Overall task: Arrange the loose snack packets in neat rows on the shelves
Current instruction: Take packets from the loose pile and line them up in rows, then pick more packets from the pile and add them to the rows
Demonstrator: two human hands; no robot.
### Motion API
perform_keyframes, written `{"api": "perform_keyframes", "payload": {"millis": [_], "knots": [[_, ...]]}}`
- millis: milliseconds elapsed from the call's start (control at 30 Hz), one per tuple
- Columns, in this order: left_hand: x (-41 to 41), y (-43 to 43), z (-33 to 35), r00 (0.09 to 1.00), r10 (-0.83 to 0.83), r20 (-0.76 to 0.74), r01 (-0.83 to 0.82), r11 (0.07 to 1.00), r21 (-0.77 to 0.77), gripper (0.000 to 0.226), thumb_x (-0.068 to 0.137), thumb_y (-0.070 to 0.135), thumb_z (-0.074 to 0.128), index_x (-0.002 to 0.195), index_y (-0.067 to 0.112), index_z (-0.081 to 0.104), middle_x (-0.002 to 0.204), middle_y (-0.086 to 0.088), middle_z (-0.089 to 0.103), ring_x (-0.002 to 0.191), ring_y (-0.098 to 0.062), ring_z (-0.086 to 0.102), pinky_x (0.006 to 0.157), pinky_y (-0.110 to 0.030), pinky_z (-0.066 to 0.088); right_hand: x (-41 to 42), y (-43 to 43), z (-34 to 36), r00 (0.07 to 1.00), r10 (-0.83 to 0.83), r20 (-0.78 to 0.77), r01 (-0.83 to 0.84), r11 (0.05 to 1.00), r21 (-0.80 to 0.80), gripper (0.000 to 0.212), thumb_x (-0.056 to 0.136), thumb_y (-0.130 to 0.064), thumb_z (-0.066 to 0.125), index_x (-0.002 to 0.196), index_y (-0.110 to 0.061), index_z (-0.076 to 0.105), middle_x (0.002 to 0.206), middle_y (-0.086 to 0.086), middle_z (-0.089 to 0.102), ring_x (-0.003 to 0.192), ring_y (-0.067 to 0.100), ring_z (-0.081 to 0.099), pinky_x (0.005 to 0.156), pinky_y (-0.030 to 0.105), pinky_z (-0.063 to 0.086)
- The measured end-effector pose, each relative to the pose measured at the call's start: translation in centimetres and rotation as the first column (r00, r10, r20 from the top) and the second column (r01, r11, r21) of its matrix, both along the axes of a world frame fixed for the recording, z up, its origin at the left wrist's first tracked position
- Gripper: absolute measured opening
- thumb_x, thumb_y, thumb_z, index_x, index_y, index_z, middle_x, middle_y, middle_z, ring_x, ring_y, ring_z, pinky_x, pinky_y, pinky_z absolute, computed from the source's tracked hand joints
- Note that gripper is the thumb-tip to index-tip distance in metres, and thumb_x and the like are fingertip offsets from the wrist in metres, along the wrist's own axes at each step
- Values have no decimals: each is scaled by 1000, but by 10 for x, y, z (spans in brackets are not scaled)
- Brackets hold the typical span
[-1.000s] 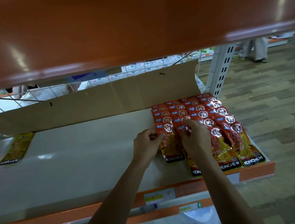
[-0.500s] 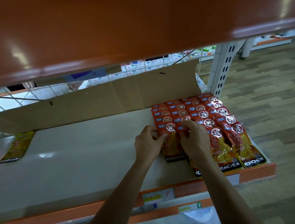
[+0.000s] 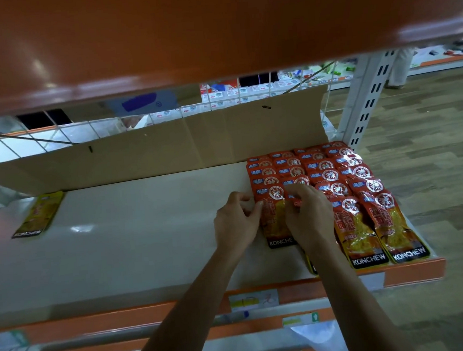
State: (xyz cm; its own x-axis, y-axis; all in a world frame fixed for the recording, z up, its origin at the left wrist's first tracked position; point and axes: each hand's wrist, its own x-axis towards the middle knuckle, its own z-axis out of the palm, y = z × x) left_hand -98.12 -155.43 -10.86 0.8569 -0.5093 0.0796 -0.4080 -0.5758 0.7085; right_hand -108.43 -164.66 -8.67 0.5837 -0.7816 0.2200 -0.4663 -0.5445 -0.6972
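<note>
Viewpoint: we look down from head height at our own two bare forearms reaching onto a pale shelf (image 3: 133, 238) with an orange front edge.
Red packets (image 3: 336, 178): a block of four overlapping rows lies on the shelf at about 3 o'clock in our view, running from the back wall to the front edge, each row fanned like roof tiles.
Front packet (image 3: 274, 221): the nearest one of the leftmost row lies flat between our hands, its black "KONCHEW" band toward us.
Left hand (image 3: 235, 222): fingers and thumb are curled, pinching the packet's left edge.
Right hand (image 3: 308, 219): fingers are curled over the packet's right edge, gripping it and hiding most of the next row's front pack.
Yellow packet (image 3: 38, 215): lies alone at 9 o'clock, well apart from the block.
Cardboard sheet (image 3: 167, 150): stands along the shelf's back at 12 o'clock.
Upper shelf (image 3: 186, 35): a glossy orange board fills the top of our view.
Post (image 3: 368, 100): a white slotted upright stands at 2 o'clock, with wood-pattern floor (image 3: 445, 158) beyond.
</note>
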Motion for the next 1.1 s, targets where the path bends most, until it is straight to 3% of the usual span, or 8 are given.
{"api": "perform_keyframes", "payload": {"millis": [67, 267, 400, 533, 700, 933, 1100], "knots": [[1, 9, 1, 1000, 2, 11, -2, 1000, -7, 35, 89, 43, 63, 115, 20, 60, 99, 4, 70, 86, -12, 66, 62, -16, 40, 5, 7, 1, 1000, 25, -12, -25, 999, -21, 34, 87, -8, 61, 120, -16, 63, 121, 2, 63, 113, 21, 53, 89, 26, 37], [13, 50, 3, 999, 4, 53, -4, 1000, -1, 25, 91, 31, 62, 113, 20, 64, 106, 3, 69, 96, -10, 64, 79, -19, 46, 31, 42, 1, 986, 152, -63, -154, 988, -29, 30, 88, -11, 58, 118, -12, 64, 116, 7, 64, 108, 26, 55, 85, 30, 38], [29, 97, 6, 987, 13, 161, -21, 999, 47, 28, 94, 28, 57, 118, 17, 63, 116, 1, 66, 105, -16, 61, 88, -27, 46, 53, 84, 0, 968, 240, -68, -242, 970, -20, 35, 91, -16, 56, 126, -17, 59, 129, 1, 60, 121, 20, 49, 99, 28, 35], [42, 160, 10, 963, 97, 253, -116, 991, 61, 36, 92, 28, 59, 125, 15, 62, 124, -4, 64, 111, -21, 59, 92, -30, 45, 78, 143, 2, 942, 330, -67, -332, 943, -29, 36, 89, -15, 58, 125, -17, 61, 127, 1, 62, 120, 22, 51, 100, 29, 37], [60, 255, 18, 929, 228, 291, -243, 970, 16, 35, 88, 24, 65, 120, 10, 65, 119, -9, 67, 108, -30, 61, 91, -36, 48, 110, 233, 5, 892, 446, -79, -450, 892, -44, 35, 88, -13, 60, 123, -13, 62, 126, 4, 63, 119, 24, 53, 99, 29, 38], [91, 380, 24, 887, 311, 341, -346, 937, 46, 40, 92, 30, 60, 128, 12, 60, 128, -7, 63, 117, -28, 56, 96, -36, 46, 151, 351, 7, 834, 549, -56, -552, 831, -71, 35, 87, -9, 60, 122, -9, 62, 126, 8, 63, 118, 28, 52, 98, 28, 34], [113, 448, 26, 865, 344, 366, -406, 907, 107, 47, 95, 37, 54, 136, 14, 52, 136, -5, 57, 126, -25, 49, 102, -40, 43, 175, 417, 11, 776, 631, -23, -630, 770, -101, 34, 84, -3, 65, 118, -3, 65, 119, 13, 66, 111, 32, 58, 87, 27, 38]]}}
